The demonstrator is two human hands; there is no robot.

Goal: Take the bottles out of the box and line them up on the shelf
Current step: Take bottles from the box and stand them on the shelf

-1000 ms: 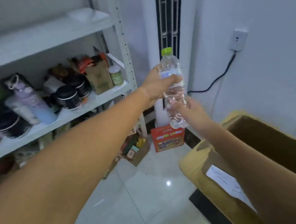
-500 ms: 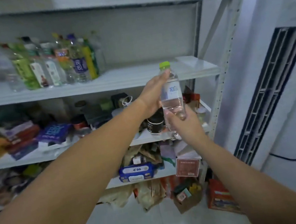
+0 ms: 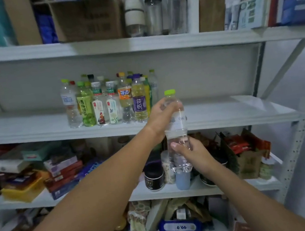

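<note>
Two hands (image 3: 161, 120) around one bottle (image 3: 178, 138)

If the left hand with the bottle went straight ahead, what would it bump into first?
Probably nothing soon: the left hand, gripping the water bottle, aims at the bare shelf just right of the row of bottles. The grey back panel looks first behind, though depth is hard to judge.

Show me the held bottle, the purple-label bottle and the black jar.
held bottle (image 3: 178, 138), head view, clear body between the hands.
purple-label bottle (image 3: 139, 104), head view, its label.
black jar (image 3: 154, 175), head view, its side.
</note>
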